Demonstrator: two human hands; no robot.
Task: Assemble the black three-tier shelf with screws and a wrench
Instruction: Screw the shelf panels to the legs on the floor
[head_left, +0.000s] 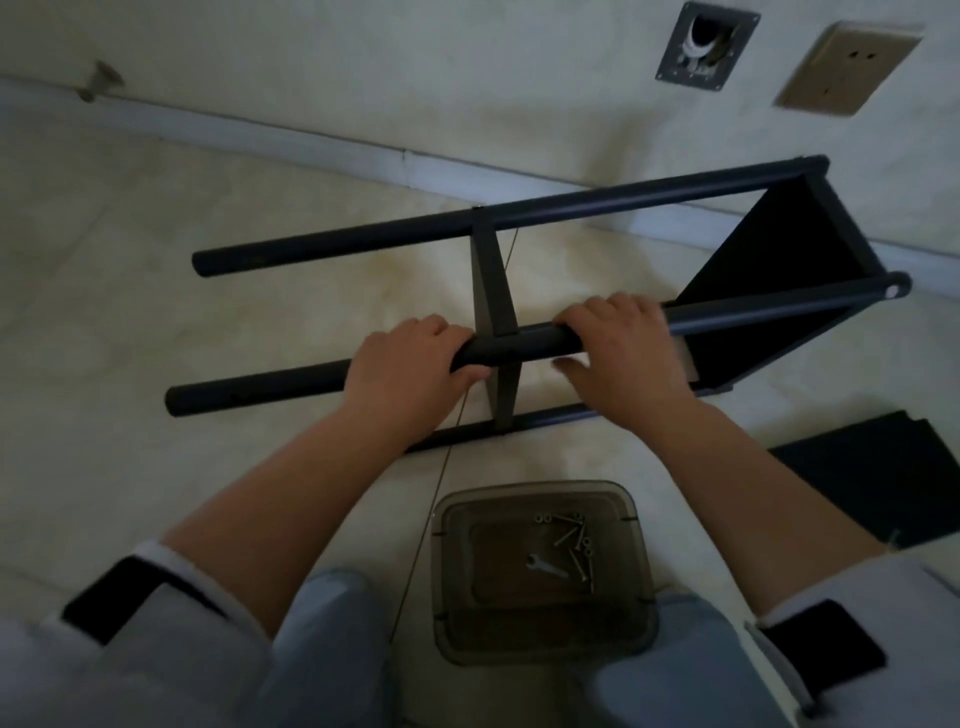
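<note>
The black shelf frame (519, 213) lies on its side on the floor, with long round poles, a middle shelf panel (491, 280) seen edge-on and an end shelf panel (769, 291) at the right. My left hand (405, 364) grips the near upper pole (524, 348) left of the middle panel. My right hand (623, 348) holds the same pole just right of that panel, fingers curled over its top. A loose black shelf panel (872, 473) lies on the floor at the right. Several screws (576, 540) and a small wrench (543, 565) lie in the tray below.
A grey translucent plastic tray (452, 582) sits on the floor between my knees. A wall with a skirting board (291, 140) runs behind the frame, bearing a metal wall plate (701, 47) and a socket (847, 67). Pale tiled floor surrounds the frame.
</note>
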